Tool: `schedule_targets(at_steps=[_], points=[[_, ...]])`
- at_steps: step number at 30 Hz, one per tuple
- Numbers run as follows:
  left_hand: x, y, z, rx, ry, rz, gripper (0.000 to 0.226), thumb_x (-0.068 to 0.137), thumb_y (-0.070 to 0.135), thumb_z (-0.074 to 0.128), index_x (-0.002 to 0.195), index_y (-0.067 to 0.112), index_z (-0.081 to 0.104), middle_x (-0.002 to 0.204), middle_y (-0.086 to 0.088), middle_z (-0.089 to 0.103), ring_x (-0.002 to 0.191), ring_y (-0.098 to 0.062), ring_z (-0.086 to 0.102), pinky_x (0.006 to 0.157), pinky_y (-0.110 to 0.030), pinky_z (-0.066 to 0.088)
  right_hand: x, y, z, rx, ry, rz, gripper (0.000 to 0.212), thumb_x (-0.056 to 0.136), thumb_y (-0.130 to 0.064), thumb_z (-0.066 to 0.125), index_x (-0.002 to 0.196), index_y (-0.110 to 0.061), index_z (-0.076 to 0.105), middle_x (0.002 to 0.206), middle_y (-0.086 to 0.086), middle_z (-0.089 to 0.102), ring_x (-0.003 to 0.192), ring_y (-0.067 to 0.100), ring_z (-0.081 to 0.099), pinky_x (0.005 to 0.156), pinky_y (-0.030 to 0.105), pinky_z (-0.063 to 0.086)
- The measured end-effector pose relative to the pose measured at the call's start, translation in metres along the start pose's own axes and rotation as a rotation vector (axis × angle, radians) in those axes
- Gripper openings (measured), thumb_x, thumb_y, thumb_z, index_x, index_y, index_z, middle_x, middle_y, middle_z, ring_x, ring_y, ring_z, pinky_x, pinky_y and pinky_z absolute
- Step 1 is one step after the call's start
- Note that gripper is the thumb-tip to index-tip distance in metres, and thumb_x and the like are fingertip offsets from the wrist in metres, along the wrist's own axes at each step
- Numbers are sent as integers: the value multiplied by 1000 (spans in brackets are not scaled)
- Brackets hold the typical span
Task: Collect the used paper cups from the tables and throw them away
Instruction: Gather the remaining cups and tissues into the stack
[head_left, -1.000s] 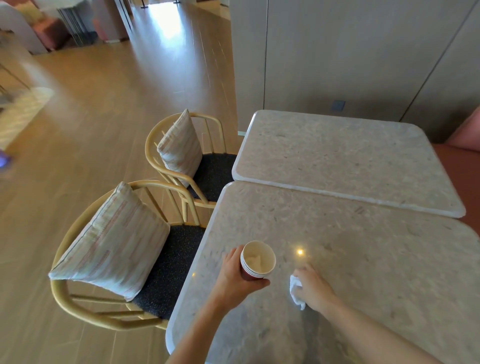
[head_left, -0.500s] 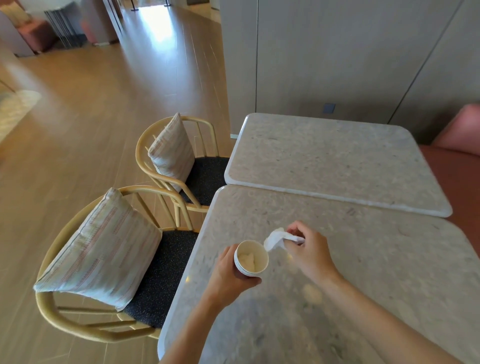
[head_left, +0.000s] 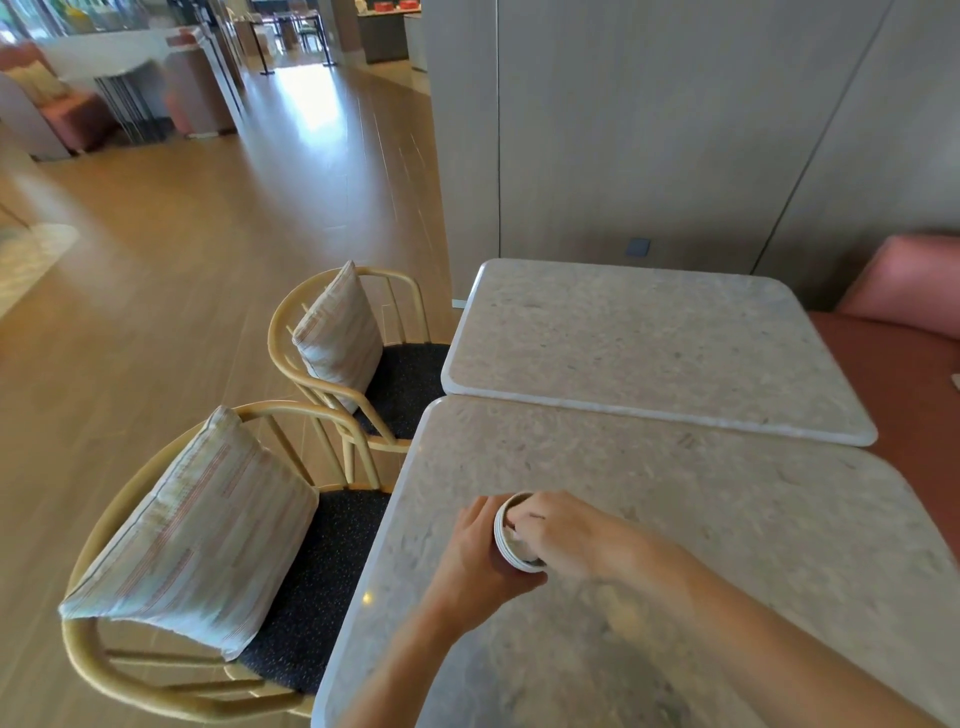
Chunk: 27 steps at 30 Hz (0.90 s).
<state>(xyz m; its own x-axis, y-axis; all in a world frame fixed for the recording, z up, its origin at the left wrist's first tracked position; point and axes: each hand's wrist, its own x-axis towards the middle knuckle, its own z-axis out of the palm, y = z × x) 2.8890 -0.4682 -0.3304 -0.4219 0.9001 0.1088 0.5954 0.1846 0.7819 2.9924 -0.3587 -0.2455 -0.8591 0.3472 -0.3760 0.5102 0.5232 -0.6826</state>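
Gripping the stack of paper cups from its outer side, the left hand has its fingers and thumb curled round the cup wall, holding it just above the near table, close to that table's left edge. The right hand lies over the cup mouth with its fingertips dipped inside the rim; whether they pinch anything in there cannot be told, since the hand covers the opening and the picture is a little blurred.

The near table has a pale, speckled stone top with rounded corners and a light rim. Butted against its far edge is a second table of the same stone. Left of the near table stand two bent-wood chairs with dark seats: the near chair and, beyond it, the far chair, each carrying a striped cushion propped against its back. Right of both tables runs a reddish bench seat with a pink back cushion. Behind the second table rises a grey panelled wall. Left of the chairs, a glossy wooden floor stretches away toward counters and more seating.
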Motion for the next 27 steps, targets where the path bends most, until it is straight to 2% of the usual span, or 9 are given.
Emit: schedule_targets(at_steps=[4, 7, 10, 13, 15, 18, 22, 25, 27], points=[[-2, 3, 2, -43, -5, -6, 71, 58, 32, 90, 111, 54, 48, 112, 36, 53, 110, -1, 52, 86, -9, 40, -9, -4, -5, -264, 91, -106, 20, 85, -25, 47, 67, -18, 50, 70, -2, 58, 67, 21, 51, 54, 28, 38], [-3, 3, -2, -97, -8, -39, 69, 55, 37, 89, 110, 53, 50, 112, 29, 56, 112, 3, 51, 85, -7, 40, -18, -7, -10, -453, 325, -121, 16, 81, -33, 56, 94, -29, 62, 91, -8, 69, 84, 21, 62, 68, 32, 48], [-4, 4, -4, -121, 10, -47, 75, 54, 37, 89, 110, 62, 47, 114, 26, 57, 112, 6, 50, 85, -4, 39, -24, -5, -17, -419, 484, -127, 11, 82, -28, 62, 92, -31, 60, 92, -13, 68, 85, 12, 62, 68, 29, 48], [-5, 4, -3, -144, 32, -40, 74, 54, 35, 89, 107, 65, 48, 113, 23, 60, 110, 3, 53, 84, -3, 40, -33, -2, -22, -264, 308, -141, 29, 88, -18, 54, 101, -36, 71, 102, -16, 73, 79, -3, 63, 68, 15, 44], [-6, 5, -1, -158, 37, -28, 70, 56, 30, 91, 107, 56, 52, 110, 21, 61, 107, -2, 57, 85, -10, 45, -37, 0, -18, -260, 117, -91, 47, 87, -12, 42, 117, -40, 67, 116, -13, 69, 60, -7, 61, 59, 9, 42], [-7, 8, 3, -187, 38, -7, 67, 58, 26, 95, 110, 44, 56, 111, 16, 64, 107, -9, 62, 88, -26, 52, -40, 2, -9, -302, -57, -4, 53, 84, -7, 35, 108, -47, 60, 94, -3, 66, 47, 9, 61, 44, 18, 45], [-8, 15, 9, -203, 13, 26, 65, 60, 33, 94, 116, 35, 60, 111, 19, 63, 109, -9, 61, 89, -31, 54, -45, 2, -3, -292, -110, 122, 40, 74, -2, 29, 83, -31, 55, 63, -7, 52, 36, 3, 54, 33, 12, 33], [-10, 17, 16, -226, 2, 26, 64, 61, 36, 92, 116, 36, 61, 112, 20, 62, 110, -11, 60, 89, -36, 54, -50, 5, 1, -245, -85, 129, 40, 71, 0, 28, 81, -29, 54, 66, 0, 56, 40, 9, 57, 39, 19, 38], [-10, 16, 20, -262, 6, 2, 63, 58, 39, 91, 112, 43, 59, 111, 14, 64, 108, -15, 63, 89, -39, 55, -55, 9, 3, -166, 7, 114, 47, 76, -1, 32, 92, -35, 62, 76, -5, 57, 38, 4, 56, 39, 17, 39]])
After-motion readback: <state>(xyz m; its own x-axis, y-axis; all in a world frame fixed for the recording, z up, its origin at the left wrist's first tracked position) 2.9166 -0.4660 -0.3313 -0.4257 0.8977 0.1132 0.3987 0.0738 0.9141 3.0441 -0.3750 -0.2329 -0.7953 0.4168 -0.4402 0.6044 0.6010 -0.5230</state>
